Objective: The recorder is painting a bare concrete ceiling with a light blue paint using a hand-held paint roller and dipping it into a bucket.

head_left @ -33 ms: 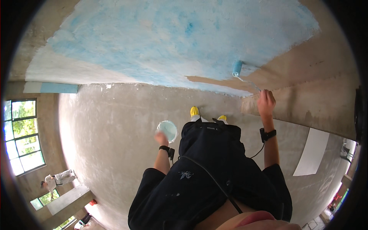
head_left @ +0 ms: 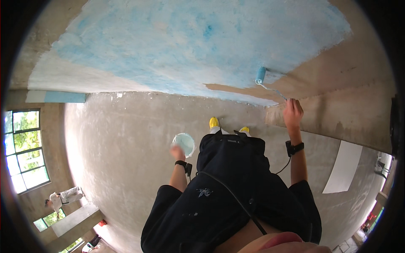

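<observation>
Paint roller (head_left: 261, 75) in right hand (head_left: 292, 113)

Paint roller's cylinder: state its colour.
Blue; the paint roller's cylinder shows best in the head view.

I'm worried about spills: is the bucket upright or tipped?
The bucket looks upright: its round rim faces up toward the head camera.

The paint roller (head_left: 261, 75) at upper right is blue. Across the top, the wall (head_left: 168, 38) is cloudily mottled in pale and brighter sky blue, with brown at its right. The paint bucket (head_left: 193, 147), mid-frame, is whitish; the top (head_left: 181, 211) at bottom centre is near-black with a white motif; the shoes (head_left: 214, 122) at centre show yellow.
</observation>
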